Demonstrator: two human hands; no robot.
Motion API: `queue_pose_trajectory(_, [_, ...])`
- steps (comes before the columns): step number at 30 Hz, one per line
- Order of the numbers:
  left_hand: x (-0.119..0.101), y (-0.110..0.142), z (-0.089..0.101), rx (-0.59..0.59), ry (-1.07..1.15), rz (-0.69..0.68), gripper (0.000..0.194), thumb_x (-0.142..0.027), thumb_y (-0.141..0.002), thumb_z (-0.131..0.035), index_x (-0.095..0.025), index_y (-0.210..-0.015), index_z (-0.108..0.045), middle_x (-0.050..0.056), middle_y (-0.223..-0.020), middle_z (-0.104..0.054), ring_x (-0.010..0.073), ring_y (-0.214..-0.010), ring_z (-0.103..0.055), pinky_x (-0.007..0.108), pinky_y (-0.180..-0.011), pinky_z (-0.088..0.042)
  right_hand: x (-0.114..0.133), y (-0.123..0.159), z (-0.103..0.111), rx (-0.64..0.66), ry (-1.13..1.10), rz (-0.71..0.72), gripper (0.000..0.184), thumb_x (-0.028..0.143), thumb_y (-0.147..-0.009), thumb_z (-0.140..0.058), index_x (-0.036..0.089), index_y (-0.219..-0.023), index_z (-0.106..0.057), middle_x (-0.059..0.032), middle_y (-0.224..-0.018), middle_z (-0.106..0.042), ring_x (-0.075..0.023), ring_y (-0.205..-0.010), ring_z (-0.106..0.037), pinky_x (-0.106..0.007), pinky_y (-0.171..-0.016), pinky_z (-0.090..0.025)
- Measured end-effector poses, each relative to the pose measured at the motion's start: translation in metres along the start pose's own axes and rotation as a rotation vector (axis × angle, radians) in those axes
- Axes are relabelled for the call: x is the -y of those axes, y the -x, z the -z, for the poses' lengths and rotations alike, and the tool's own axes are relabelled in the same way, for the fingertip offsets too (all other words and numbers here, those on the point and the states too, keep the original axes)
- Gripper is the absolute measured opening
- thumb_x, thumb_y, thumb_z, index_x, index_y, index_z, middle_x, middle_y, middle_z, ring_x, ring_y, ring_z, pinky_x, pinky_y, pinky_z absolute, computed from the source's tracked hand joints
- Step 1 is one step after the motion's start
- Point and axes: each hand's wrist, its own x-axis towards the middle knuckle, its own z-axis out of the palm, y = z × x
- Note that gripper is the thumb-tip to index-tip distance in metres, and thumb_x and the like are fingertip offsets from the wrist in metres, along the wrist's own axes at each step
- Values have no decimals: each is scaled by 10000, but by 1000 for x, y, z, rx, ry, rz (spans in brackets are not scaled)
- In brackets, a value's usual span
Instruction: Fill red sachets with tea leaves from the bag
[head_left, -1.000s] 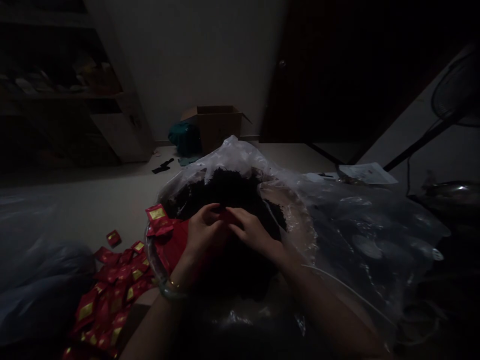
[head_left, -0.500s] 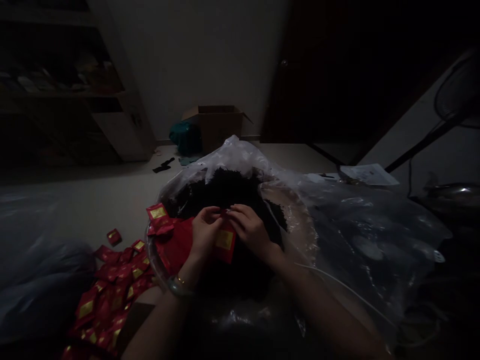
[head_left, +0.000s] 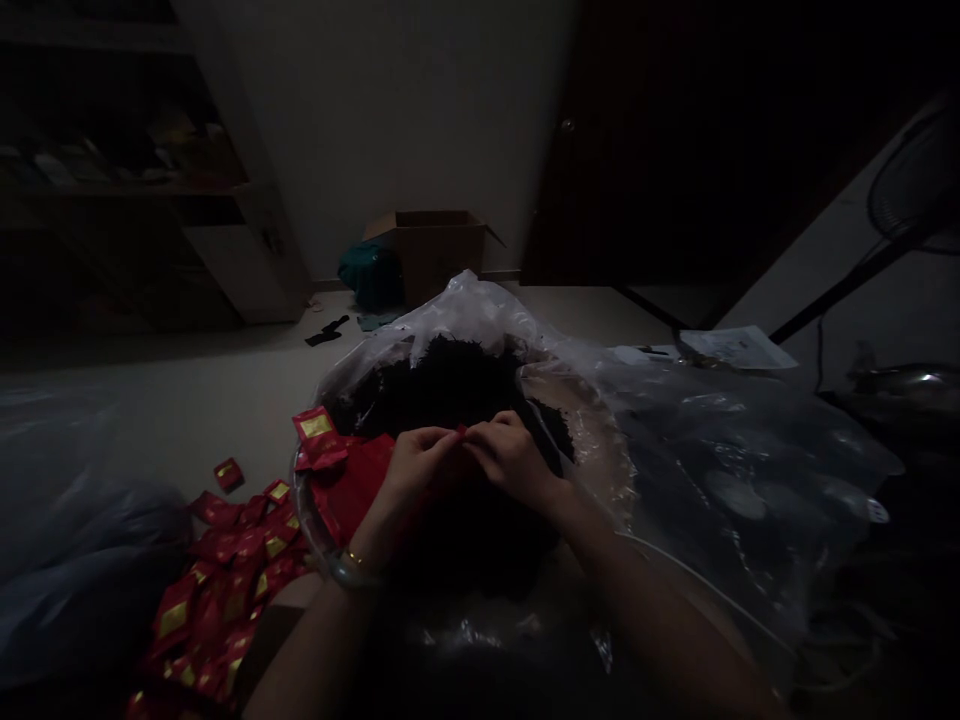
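My left hand and my right hand meet over a wide round tub, both closed on a small red sachet. Only its top edge shows between my fingertips; the rest is dark or hidden. Beneath and beyond my hands lies a heap of dark loose leaves that look like dried tea, in a clear plastic liner. Left of my left hand, a flat red pile of packets rests at the tub's edge. On it sits a plump red sachet with a gold label.
Many red and gold sachets lie heaped at the lower left. Clear plastic sheeting spreads to the right. A cardboard box and a teal bag stand by the wall. A fan is at the right.
The sachet has tilted, so its gold-labelled face no longer shows. My hands have shifted slightly down, with the fingertips still together at its top edge.
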Motion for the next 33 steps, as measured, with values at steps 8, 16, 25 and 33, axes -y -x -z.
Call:
queue_pose_trajectory(8, [7, 0, -5, -63, -183, -265, 185, -346, -712, -643, -185, -688, -732, 39, -699, -722, 188, -686, -643, 261, -635, -479, 9, -5, 11, 339, -121, -175, 250, 344, -788, -686, 194, -616, -585, 25, -565, -598, -132, -586, -522, -356, -853, -401])
queue_pose_trajectory(16, [12, 1, -7, 7, -357, -550, 184, -307, -815, -565, -213, -741, -706, 66, -826, -710, 201, -828, -638, 311, -782, -493, 4, -4, 10, 517, -408, -344, 402, 340, -905, -472, 171, -541, -483, 40, -531, -454, -88, -502, -406, -222, -507, -316])
queue_pose_trajectory(25, [20, -5, -5, -112, -480, -670, 198, -281, -858, -526, -207, -791, -697, 74, -833, -702, 223, -942, -624, 346, -831, -493, -1, -7, 15, 553, -445, -371, 310, 311, -905, -465, 161, -662, -587, 11, -642, -570, -122, -607, -507, -241, -603, -409])
queue_pose_trajectory(33, [27, -1, -7, -86, -1086, -1052, 587, -300, -764, -644, -145, -1311, -498, 136, -1301, -595, 291, -1180, -522, 443, -1002, -351, -18, -4, 17, 312, -825, -607, 510, 554, -901, -427, 130, -1065, -659, -70, -1031, -681, -211, -1011, -589, -414, -992, -419])
